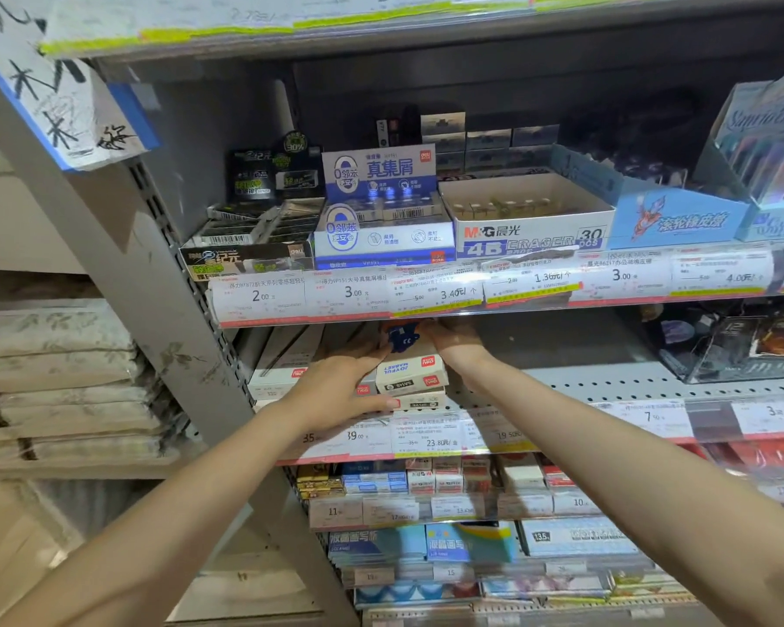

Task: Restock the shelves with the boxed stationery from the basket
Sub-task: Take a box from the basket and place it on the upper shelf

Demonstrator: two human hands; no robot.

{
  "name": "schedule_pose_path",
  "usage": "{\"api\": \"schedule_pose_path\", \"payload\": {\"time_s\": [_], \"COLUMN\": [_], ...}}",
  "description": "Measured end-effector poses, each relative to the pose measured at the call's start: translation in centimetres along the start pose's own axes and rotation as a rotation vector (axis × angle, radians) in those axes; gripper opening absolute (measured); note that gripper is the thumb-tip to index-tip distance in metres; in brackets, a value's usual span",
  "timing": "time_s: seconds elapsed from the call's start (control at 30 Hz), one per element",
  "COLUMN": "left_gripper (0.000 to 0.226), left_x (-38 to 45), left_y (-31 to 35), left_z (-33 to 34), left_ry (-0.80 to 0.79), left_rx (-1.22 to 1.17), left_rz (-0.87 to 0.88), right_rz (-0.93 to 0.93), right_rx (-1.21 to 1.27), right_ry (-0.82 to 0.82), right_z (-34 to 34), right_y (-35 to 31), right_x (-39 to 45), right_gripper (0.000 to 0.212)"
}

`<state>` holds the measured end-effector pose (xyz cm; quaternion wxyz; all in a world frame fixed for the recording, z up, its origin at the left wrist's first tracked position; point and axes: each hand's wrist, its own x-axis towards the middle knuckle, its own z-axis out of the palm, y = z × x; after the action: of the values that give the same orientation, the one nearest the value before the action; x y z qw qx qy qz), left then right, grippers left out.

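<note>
A cream stationery box [409,372] with red logos and a blue cartoon figure lies on top of a similar box [419,402] on the second shelf [607,386]. My left hand [340,384] presses against the stack's left side, thumb along the lower box. On the right side, my right hand [456,343] grips the upper box's far end, its fingers partly hidden under the price rail of the shelf above. More white boxes [281,371] lie to the left of the stack. The basket is out of view.
The upper shelf holds eraser display cartons [530,219]. Price label rails [471,282] run along each shelf edge. Dark packaged goods [743,346] sit at the second shelf's right. Lower shelves [449,486] are packed with small boxes. Folded bagged items [60,377] fill the left unit.
</note>
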<state>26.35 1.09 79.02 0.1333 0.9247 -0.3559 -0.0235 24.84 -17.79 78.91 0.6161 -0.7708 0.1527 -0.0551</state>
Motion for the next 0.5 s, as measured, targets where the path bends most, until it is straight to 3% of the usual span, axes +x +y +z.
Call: {"api": "schedule_pose_path", "payload": {"time_s": [0.13,0.23,0.5], "left_gripper": [0.049,0.042,0.039], "left_x": [0.1,0.2,0.5], "left_y": [-0.1,-0.2,0.0], "left_z": [-0.1,0.0,0.4], "left_ry": [0.017,0.031,0.032], "left_rx": [-0.129,-0.11,0.04], "left_rz": [0.012,0.031,0.032], "right_rz": [0.03,0.071,0.126], "right_rx": [-0.108,-0.019,0.164], "right_ry": [0.004,-0.025,-0.12], "right_z": [0.3,0.4,0.3], "right_y": [0.2,0.3,2.2], "right_x": [0.0,-0.6,-0.4], "right_gripper": [0.028,0.026,0.048]}}
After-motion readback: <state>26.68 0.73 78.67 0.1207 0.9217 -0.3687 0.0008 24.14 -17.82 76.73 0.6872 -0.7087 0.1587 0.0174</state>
